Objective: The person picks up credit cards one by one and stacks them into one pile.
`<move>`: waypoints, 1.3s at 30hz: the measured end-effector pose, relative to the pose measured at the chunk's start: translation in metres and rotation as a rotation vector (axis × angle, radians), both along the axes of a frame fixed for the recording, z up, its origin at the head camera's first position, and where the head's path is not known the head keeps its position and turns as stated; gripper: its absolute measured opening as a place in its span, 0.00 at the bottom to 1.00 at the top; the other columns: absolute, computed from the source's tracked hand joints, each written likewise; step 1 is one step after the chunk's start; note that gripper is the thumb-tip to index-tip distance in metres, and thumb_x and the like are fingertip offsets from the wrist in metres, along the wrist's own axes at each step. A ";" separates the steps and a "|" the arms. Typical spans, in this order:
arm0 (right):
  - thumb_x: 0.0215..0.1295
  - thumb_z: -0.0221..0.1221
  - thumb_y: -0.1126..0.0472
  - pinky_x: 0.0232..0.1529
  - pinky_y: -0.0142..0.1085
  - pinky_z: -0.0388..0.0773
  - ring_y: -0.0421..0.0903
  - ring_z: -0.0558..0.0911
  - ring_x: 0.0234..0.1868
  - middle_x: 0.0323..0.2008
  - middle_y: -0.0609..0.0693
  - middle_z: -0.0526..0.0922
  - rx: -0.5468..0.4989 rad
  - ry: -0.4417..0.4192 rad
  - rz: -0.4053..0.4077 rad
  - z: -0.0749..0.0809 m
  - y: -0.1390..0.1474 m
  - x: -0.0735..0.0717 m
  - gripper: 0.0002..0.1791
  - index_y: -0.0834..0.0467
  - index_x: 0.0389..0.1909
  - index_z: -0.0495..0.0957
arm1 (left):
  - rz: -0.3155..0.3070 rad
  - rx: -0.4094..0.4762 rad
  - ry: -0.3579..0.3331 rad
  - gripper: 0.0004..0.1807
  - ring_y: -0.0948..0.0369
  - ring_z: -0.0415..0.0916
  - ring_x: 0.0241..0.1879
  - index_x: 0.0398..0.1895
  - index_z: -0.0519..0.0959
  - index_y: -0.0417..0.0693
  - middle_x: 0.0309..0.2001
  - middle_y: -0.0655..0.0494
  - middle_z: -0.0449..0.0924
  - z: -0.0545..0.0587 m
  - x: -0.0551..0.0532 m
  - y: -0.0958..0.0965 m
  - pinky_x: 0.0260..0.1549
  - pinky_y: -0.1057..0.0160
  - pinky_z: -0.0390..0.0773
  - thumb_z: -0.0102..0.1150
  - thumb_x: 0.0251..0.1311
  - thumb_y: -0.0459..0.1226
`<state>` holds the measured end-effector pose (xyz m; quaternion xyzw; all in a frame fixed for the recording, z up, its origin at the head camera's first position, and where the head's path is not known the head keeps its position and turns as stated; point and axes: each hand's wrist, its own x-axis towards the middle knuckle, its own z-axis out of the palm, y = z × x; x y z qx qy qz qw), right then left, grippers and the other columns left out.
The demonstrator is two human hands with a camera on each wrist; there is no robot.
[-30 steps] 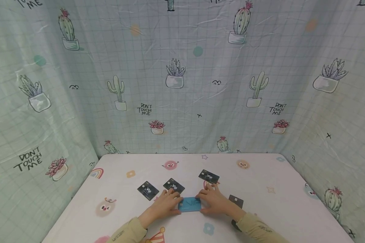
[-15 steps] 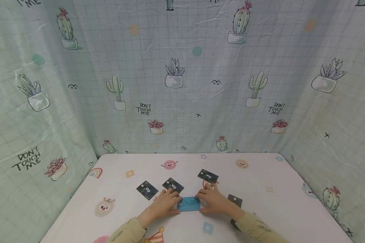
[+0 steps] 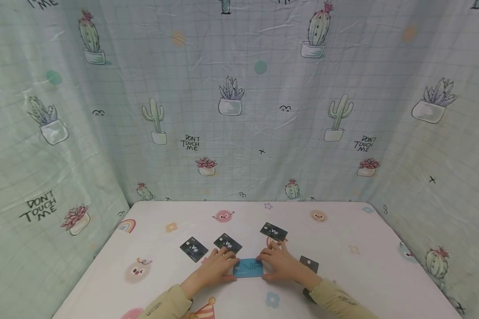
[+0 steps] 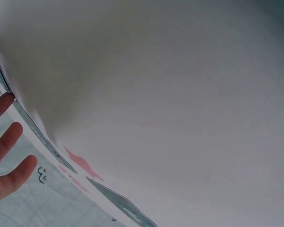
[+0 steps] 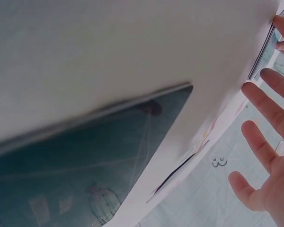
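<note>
A blue VIP card lies flat on the table between both hands. My left hand holds its left end, thumb by the near corner and index finger by the far one. At the opposite end my right hand does the same, its other fingers spread. Beyond the left fingers is a black VIP card, partly overlapped by them. Another black card lies past the right fingertips. In the wrist views the outer fingers of the left hand and right hand are spread apart.
Farther left lies a black VIP card. Beside the right wrist is a dark card, with one more dark card mostly under the right sleeve. The white printed table meets a cactus-patterned curtain.
</note>
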<state>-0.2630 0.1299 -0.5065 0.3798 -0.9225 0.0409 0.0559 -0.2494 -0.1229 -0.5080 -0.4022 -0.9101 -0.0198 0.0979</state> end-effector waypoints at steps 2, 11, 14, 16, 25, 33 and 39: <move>0.47 0.61 0.41 0.52 0.54 0.60 0.44 0.66 0.46 0.44 0.41 0.77 -0.003 0.005 0.004 0.000 0.000 0.000 0.25 0.45 0.48 0.74 | -0.002 0.003 0.001 0.26 0.60 0.64 0.44 0.51 0.74 0.52 0.47 0.58 0.75 0.000 0.000 0.000 0.42 0.55 0.67 0.55 0.51 0.54; 0.48 0.60 0.43 0.51 0.54 0.59 0.48 0.67 0.49 0.44 0.43 0.77 -0.034 -0.004 0.021 0.005 -0.001 -0.002 0.25 0.48 0.49 0.74 | 0.000 0.032 0.022 0.24 0.60 0.66 0.43 0.50 0.75 0.51 0.45 0.58 0.75 0.002 -0.001 -0.001 0.41 0.54 0.68 0.53 0.54 0.53; 0.49 0.59 0.42 0.51 0.55 0.59 0.51 0.68 0.51 0.46 0.44 0.77 -0.021 -0.011 0.023 0.007 -0.002 -0.003 0.26 0.48 0.50 0.74 | 0.005 0.032 0.014 0.23 0.59 0.66 0.44 0.50 0.74 0.52 0.46 0.58 0.75 0.003 -0.002 -0.001 0.42 0.53 0.69 0.52 0.55 0.53; 0.50 0.59 0.42 0.51 0.54 0.58 0.50 0.68 0.51 0.46 0.44 0.77 -0.012 -0.015 0.022 0.008 -0.002 -0.005 0.26 0.48 0.50 0.73 | 0.013 0.030 0.009 0.23 0.59 0.66 0.45 0.50 0.74 0.52 0.46 0.58 0.75 0.004 -0.003 -0.002 0.43 0.53 0.69 0.51 0.56 0.53; 0.53 0.57 0.45 0.51 0.53 0.58 0.44 0.65 0.45 0.46 0.44 0.77 -0.055 -0.007 0.006 0.014 -0.009 -0.010 0.23 0.48 0.50 0.74 | 0.049 0.031 0.027 0.20 0.59 0.67 0.47 0.50 0.75 0.51 0.46 0.58 0.76 0.010 -0.009 -0.008 0.46 0.53 0.69 0.51 0.57 0.50; 0.53 0.58 0.46 0.50 0.54 0.58 0.43 0.64 0.43 0.45 0.44 0.76 -0.071 0.021 -0.011 0.015 -0.020 -0.019 0.21 0.49 0.48 0.75 | 0.047 0.046 0.076 0.19 0.59 0.68 0.45 0.49 0.75 0.50 0.46 0.57 0.76 0.007 -0.017 -0.020 0.43 0.56 0.69 0.56 0.54 0.47; 0.55 0.58 0.47 0.53 0.59 0.57 0.45 0.65 0.45 0.44 0.46 0.76 -0.076 -0.014 -0.063 0.022 -0.030 -0.022 0.20 0.50 0.48 0.75 | 0.041 0.052 0.122 0.20 0.58 0.68 0.42 0.47 0.76 0.49 0.44 0.56 0.77 0.009 -0.023 -0.028 0.39 0.56 0.69 0.59 0.51 0.46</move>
